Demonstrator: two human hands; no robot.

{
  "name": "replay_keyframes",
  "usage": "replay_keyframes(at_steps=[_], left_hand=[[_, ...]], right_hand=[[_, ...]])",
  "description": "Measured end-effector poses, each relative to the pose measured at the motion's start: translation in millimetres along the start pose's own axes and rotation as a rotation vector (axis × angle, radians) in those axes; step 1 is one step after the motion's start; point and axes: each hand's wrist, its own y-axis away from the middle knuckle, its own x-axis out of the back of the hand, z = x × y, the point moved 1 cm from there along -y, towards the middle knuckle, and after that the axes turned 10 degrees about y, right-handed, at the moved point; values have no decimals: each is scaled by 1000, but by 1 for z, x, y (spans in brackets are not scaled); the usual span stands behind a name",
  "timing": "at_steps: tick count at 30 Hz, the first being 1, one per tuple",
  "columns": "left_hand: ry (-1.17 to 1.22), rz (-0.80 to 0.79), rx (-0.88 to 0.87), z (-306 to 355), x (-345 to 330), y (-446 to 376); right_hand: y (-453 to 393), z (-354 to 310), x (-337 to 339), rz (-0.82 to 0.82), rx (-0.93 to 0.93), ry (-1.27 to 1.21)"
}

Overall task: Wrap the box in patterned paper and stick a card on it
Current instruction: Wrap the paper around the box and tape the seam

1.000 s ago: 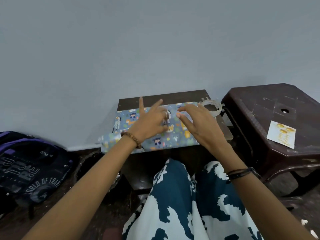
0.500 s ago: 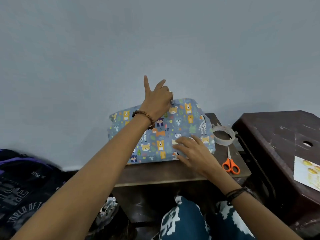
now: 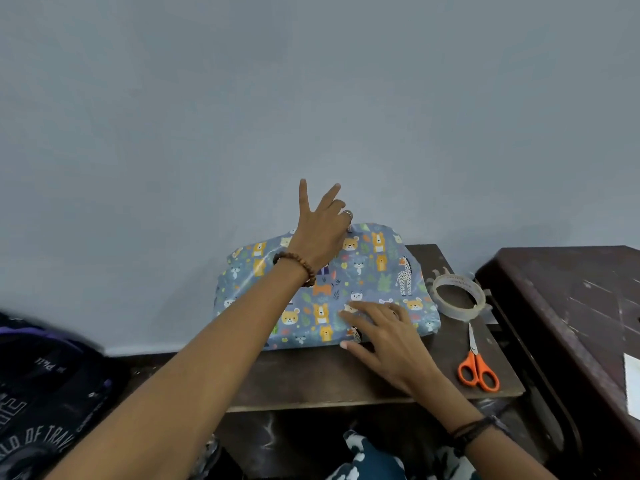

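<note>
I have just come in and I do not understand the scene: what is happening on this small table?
A person is wrapping a box in patterned paper on a small wooden table. The left hand pinches the far top edge of the paper, two fingers pointing up. The right hand lies flat on the near side, pressing the paper down. A tape roll and orange scissors lie untouched to the right. A white card waits on the dark stool, not yet stuck on.

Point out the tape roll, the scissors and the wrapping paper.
tape roll [image 3: 475, 299]: head view, right side of the ring.
scissors [image 3: 479, 371]: head view, orange handles.
wrapping paper [image 3: 377, 268]: head view, patterned top surface.
</note>
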Motion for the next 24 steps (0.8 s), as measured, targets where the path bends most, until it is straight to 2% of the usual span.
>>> replay_keyframes(at_steps=[3,7,10,13,16,18,22,24], left_hand=[[37,53,26,-1,-9,3],[202,268,119,7,-24,34],[432,287,302,31,-40,90],[612,333,382,57,-50,146],[854,345,530,76,-51,172],[1040,371,697,85,-49,175],[1641,429,1290,91,-47,172],[1831,513,1412,88,-47,166]], right_hand=[[-23,6,6,-36,50,16],[-38,11,-6,-175,102,7],[-36,10,-12,-183,97,39],[-40,11,-5,-204,65,9],[-59,15,4,-247,78,84],[-75,16,6,-280,66,90],[-86,12,0,-282,53,132],[-82,7,-3,-272,37,138]])
